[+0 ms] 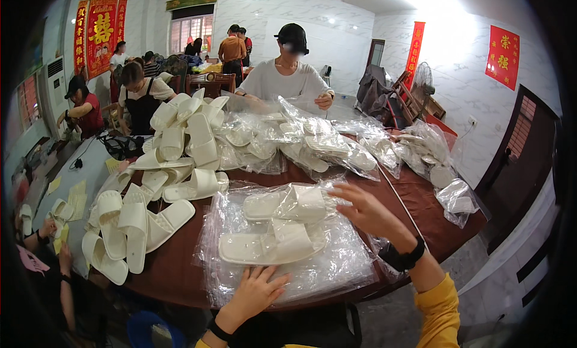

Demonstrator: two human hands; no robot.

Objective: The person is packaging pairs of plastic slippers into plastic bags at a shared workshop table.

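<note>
A pair of white slippers lies in front of me, one slipper [261, 207] behind the other slipper [246, 247], toes to the right. Clear plastic bags [348, 270] are stacked flat under them on the dark red tablecloth [174, 279]. Whether the pair is partly inside the top bag I cannot tell. My left hand [257, 291] rests on the plastic at the near edge of the closer slipper, fingers spread. Just right of the farther slipper's toe, my right hand [368, 211] is raised with its fingers apart, and no object shows in it.
Loose white slippers [133, 225] are heaped to my left. Bagged slippers [327, 140] spread across the back and right of the table. Opposite, a person in a white shirt [279, 80] handles plastic. Others work at the left, and a blue bucket [155, 330] stands below the table.
</note>
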